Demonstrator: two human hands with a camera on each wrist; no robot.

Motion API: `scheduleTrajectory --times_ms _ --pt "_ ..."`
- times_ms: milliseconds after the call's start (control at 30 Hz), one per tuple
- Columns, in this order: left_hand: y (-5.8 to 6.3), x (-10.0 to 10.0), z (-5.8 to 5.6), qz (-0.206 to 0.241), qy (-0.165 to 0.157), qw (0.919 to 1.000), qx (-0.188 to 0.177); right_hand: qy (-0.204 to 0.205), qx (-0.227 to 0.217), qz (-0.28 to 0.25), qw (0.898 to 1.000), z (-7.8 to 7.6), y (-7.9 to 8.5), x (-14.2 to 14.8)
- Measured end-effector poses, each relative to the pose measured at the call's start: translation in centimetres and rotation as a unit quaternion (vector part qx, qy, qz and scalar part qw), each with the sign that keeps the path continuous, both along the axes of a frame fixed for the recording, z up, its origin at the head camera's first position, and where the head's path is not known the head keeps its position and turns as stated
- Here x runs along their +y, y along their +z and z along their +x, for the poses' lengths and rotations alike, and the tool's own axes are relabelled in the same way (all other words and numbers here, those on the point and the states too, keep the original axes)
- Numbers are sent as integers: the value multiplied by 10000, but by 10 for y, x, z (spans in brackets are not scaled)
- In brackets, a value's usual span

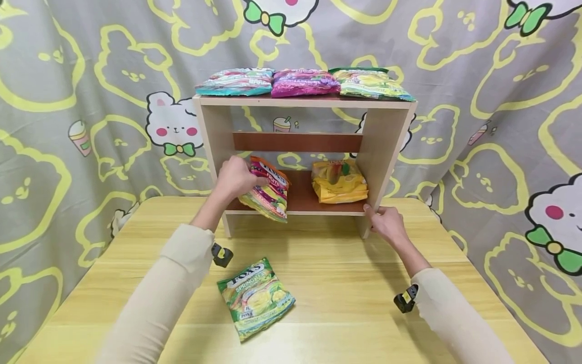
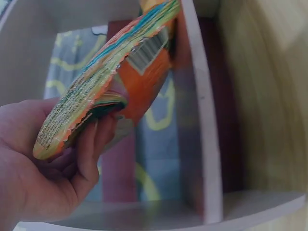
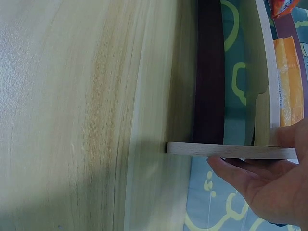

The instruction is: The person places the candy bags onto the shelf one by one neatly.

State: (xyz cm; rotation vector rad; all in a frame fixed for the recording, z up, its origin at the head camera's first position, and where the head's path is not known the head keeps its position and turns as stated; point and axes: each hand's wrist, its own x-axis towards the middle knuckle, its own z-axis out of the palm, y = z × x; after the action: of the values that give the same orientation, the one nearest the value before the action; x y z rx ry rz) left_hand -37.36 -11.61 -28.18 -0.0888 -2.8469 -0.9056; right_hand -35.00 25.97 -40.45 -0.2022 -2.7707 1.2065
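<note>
My left hand (image 1: 237, 178) grips a Fox's Fruits candy bag (image 1: 272, 189) at the left of the small shelf's lower board. The bag is tilted, and its lower edge hangs over the board's front. In the left wrist view the fingers (image 2: 89, 156) curl round the candy bag (image 2: 139, 82), whose orange back with a barcode shows. At the shelf's right side panel (image 1: 390, 151), my right hand (image 1: 385, 221) holds the panel low at its front edge, thumb inside and fingers outside. A yellow candy bag (image 1: 338, 189) lies on the lower board near that panel.
On the shelf's top lie a teal bag (image 1: 238, 82), a purple bag (image 1: 304, 82) and a yellow-green bag (image 1: 370, 83). A green Fox's Spring Tea bag (image 1: 256, 301) lies on the wooden table (image 1: 336, 303) in front. A patterned curtain (image 1: 113, 101) hangs behind.
</note>
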Motion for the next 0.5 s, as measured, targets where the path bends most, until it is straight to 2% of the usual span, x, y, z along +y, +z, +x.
scheduleTrajectory --times_ms 133,233,400,500 --pt "-15 3 -10 398 342 9985 -171 -2 -15 -32 10000 -1 0 1" --pt "-27 5 -13 709 483 9961 -229 7 -22 -65 10000 -1 -1 1" --pt "-41 8 -16 946 500 9942 -100 5 5 -57 10000 -1 -2 1" --pt "-45 9 -17 1103 444 9927 -196 3 -8 -61 10000 -2 -2 1"
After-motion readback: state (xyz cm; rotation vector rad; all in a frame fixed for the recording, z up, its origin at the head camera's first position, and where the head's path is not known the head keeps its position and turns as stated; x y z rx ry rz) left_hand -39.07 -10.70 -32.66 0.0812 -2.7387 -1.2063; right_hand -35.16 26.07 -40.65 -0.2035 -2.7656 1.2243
